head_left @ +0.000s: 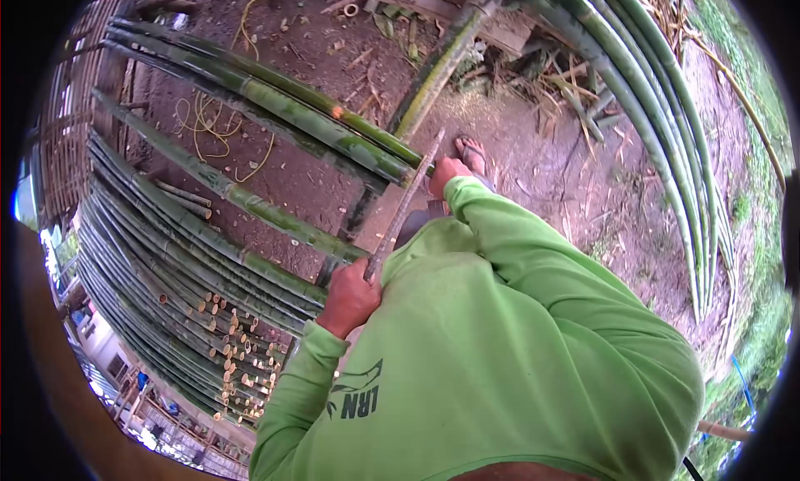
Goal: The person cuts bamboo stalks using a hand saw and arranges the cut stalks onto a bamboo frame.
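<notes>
My left hand (348, 299) is closed round the near end of a long, narrow, brownish blade-like tool (406, 204). The tool slants up and to the right, its far tip close to my right hand. My right hand (450, 176) is closed at the near end of a green bamboo pole (367, 131), its fingers partly hidden. A second, thicker bamboo pole (333, 135) lies alongside, its cut end beside the tool. Another pole (250, 202) runs from the upper left towards my left hand.
Stacked bamboo poles (183, 260) fill the left side, with cut ends (229, 348) below. More long poles (658, 106) curve down the right. A thick pole (442, 64) stands ahead. Yellow cord (200, 127) and a sandalled foot (471, 154) are on the dirt ground.
</notes>
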`<state>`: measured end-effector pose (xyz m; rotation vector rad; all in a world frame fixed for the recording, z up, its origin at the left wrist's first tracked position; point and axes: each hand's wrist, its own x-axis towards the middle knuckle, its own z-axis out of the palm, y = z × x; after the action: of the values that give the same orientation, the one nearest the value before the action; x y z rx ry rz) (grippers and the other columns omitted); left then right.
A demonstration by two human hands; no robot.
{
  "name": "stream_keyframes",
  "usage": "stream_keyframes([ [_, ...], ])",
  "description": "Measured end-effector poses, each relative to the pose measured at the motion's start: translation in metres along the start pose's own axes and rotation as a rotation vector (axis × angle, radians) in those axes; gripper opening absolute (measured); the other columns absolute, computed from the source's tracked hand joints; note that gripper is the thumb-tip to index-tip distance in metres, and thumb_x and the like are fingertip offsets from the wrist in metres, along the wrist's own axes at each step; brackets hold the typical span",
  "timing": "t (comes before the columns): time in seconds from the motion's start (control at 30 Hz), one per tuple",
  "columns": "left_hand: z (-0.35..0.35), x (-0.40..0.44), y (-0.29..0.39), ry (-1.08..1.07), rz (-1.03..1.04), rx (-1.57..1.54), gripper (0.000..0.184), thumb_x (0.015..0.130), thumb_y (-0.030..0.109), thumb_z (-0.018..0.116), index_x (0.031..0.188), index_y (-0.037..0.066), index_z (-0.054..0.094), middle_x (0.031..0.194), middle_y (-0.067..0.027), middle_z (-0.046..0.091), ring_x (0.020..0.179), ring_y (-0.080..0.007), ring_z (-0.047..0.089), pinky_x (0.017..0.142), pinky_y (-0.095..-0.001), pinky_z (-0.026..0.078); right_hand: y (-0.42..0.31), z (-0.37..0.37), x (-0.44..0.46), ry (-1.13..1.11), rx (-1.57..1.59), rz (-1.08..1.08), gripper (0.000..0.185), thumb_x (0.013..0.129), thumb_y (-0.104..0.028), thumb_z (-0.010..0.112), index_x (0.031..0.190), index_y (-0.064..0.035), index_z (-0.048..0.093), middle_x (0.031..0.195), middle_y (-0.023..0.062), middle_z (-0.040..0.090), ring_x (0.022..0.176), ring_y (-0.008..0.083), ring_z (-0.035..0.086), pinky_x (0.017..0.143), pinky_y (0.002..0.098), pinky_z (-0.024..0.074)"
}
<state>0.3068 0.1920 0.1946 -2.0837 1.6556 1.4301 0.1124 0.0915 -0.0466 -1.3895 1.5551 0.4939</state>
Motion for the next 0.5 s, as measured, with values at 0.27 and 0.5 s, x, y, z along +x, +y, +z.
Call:
stream_keyframes([
  [0.27,0.059,0.138,0.01,0.143,0.105,-0.061,0.01,0.073,0.007,0.057,0.077,-0.003,0.058,0.075,-0.0283,0.06,0.075,-0.0475,0.059,0.067,-0.0526,0.046,-0.001,-0.005,-0.008,0.063,0.036,0.009,0.027,0.074,-0.013,0.058,0.098,-0.0058,0.07,0.097,0.023,0.067,0.093,0.0374,0.066,0.083,0.0437,0.0537],
  [0.5,0.098,0.148,-0.029,0.155,0.247,-0.158,0.018,0.074,0.013,0.058,0.085,-0.001,0.06,0.08,-0.0259,0.062,0.078,-0.0449,0.061,0.069,-0.0518,0.047,0.029,-0.023,-0.006,0.208,-0.057,-0.133,0.035,0.078,-0.033,0.065,0.102,-0.0081,0.069,0.095,0.0193,0.069,0.093,0.0349,0.066,0.086,0.0437,0.0516],
])
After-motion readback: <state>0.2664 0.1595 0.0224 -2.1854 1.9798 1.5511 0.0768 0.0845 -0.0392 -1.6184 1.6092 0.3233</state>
